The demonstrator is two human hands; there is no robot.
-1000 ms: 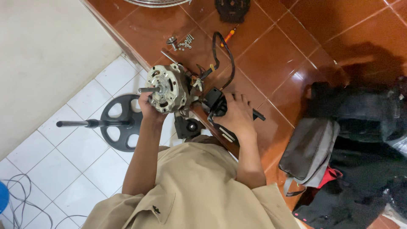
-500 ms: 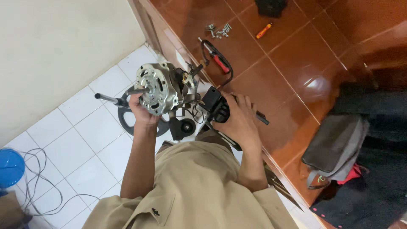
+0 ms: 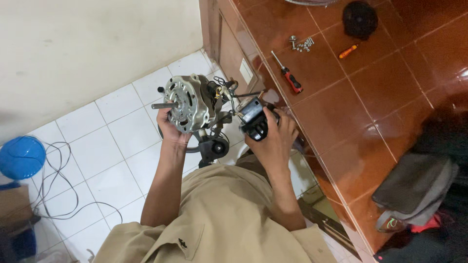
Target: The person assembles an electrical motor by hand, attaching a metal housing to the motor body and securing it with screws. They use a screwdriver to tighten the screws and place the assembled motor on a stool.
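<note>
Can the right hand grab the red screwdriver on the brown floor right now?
Probably not yet. The right hand is full, holding a black part wired to the fan motor. The red screwdriver lies in the open on the brown tiles with nothing blocking it, so a freed hand could likely reach it.

Raised red-brown tiled floor (image 3: 351, 112) bearing a red-handled screwdriver (image 3: 288, 74), loose screws (image 3: 301, 44), a small orange screwdriver (image 3: 349, 50) and a black round part (image 3: 360, 19) near its far edge.

A home floor: white tiles (image 3: 122, 131), red tiles (image 3: 370, 97), scattered screwdrivers (image 3: 288, 75).
</note>
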